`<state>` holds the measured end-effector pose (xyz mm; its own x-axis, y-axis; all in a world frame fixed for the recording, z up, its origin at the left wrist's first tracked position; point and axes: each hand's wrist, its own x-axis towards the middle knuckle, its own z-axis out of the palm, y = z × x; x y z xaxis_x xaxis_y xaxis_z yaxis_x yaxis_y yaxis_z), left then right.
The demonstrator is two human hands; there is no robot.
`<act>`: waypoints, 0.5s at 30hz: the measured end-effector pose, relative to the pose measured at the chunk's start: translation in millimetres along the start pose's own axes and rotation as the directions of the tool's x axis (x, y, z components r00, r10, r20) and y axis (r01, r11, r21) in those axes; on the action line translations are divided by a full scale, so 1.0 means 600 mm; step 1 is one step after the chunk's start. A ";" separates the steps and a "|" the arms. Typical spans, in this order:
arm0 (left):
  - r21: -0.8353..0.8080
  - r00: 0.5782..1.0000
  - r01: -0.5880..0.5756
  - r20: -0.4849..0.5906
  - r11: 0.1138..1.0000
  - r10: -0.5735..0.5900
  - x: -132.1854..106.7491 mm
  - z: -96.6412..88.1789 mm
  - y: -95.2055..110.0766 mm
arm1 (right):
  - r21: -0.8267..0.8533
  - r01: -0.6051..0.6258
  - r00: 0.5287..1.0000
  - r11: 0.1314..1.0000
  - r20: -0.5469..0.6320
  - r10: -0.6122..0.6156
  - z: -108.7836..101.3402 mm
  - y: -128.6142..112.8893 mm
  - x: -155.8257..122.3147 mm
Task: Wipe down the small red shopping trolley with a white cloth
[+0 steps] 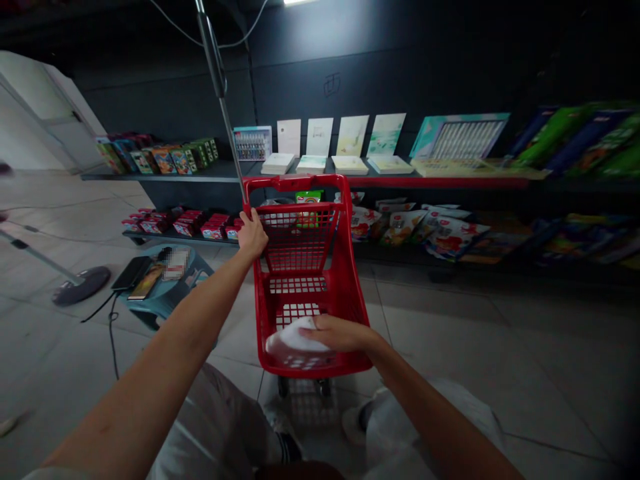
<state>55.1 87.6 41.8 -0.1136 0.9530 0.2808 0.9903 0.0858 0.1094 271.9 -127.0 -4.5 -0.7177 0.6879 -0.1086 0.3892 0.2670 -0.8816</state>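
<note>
Left arm stretched forward from lower left, left hand [253,235] closed around the far left corner of the top rim of a red shopping cart [306,293], fingers curled over the bar. Right arm comes in from lower right, bent slightly, palm down, right hand [340,334] low over the near end of the cart, fingers together and lightly curled on a white bundle [289,340], probably cloth or a plastic bag, can't tell which. Bundle sits at the near end of the cart, against or just inside the near wall, and the hand is gripping it from above. Cart stands on a tiled floor in front of the person, with a green and white pack [309,207] visible through the far mesh. Dark shelves run across the upper right of the frame, with booklets [340,143] on the top shelf and snack bags [425,233] on the lower one. Left of the cart, a teal stool [173,280] holds a phone [133,273]. Round fan base [83,285] on the floor at mid left. Metal pole [217,67] at upper center.
</note>
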 end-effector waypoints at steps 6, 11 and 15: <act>0.012 1.000 -0.015 -0.014 1.000 0.015 -0.007 0.000 -0.004 | 0.279 0.018 0.848 0.960 -0.514 0.133 -0.060 0.003 0.060; -0.011 0.999 -0.027 -0.029 1.000 0.027 -0.012 0.005 -0.010 | -0.075 -0.102 0.643 0.992 -0.766 0.009 -0.135 -0.032 0.169; 0.001 0.999 -0.022 -0.030 1.000 0.022 -0.022 0.005 -0.009 | -0.423 -0.058 0.543 0.904 -0.773 -0.327 -0.183 -0.089 0.268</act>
<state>51.3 75.4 34.8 -0.0945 0.9455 0.3118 0.9926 0.0654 0.1024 199.3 43.3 75.6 -0.0706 0.8083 0.5846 0.6377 0.4872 -0.5966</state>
